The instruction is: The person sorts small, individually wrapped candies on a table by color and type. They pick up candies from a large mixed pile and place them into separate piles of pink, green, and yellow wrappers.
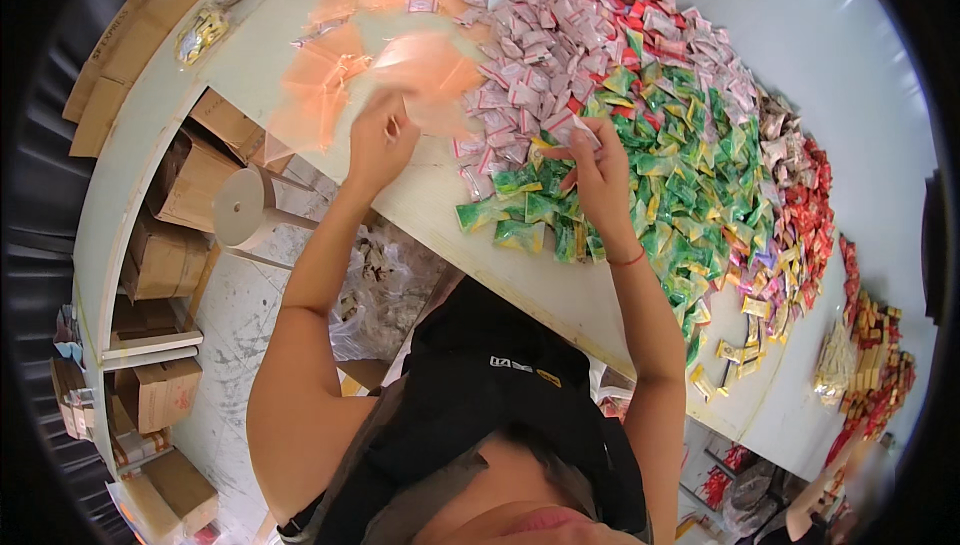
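My left hand (383,143) is closed in a pinch at the near corner of a thin, see-through orange bag (428,67), which is smeared by motion. More orange bags (318,85) lie flat on the table just beyond and to the left. Over the edge of the heap, my right hand (602,167) pinches a small white packet (568,129) with a red edge between thumb and fingers. Many similar white packets (520,35) are piled beyond it. Green-and-yellow wrapped packets (690,160) spread beneath and to the right of that hand.
Red packets (812,200) and small yellow wrapped pieces (757,307) lie farther right on the white table (420,207). Cardboard boxes (165,255) fill shelves under the table at left, beside a round stool (240,207). Another person's arm (815,490) shows at lower right.
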Demonstrator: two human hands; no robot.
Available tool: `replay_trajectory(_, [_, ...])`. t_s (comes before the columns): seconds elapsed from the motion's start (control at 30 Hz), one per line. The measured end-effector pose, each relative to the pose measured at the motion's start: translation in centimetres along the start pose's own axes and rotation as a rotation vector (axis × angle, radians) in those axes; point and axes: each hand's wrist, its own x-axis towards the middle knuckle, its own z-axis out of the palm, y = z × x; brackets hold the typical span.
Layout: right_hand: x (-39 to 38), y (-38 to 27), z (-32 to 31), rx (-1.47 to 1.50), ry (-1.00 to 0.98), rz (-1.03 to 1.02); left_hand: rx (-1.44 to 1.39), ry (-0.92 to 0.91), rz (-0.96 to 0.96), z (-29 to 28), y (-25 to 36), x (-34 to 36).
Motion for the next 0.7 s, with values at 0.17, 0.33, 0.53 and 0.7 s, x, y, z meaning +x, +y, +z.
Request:
replay_trajectory(0.17, [-1.5,0.3,-3.3,0.052,0.083,-0.032,0.066,-0.218,-0.213,0.1,-0.9,-4.5])
replay_trajectory(0.33, [1.0,-0.3,-6.9,-0.013,0.137,-0.042,0.514,-0.433,-0.183,-0.2,2.8,-3.7])
replay_trajectory(0.53, [12.2,1.6,-12.2,-0.124,0.213,-0.19,0.259,-0.177,-0.134,2.0,0.2,-5.3])
replay_trajectory(0.7, [20.8,5.4,-15.6,-0.833,0.011,-0.182,-0.205,0.023,-0.506,3.4,-2.2,-7.0])
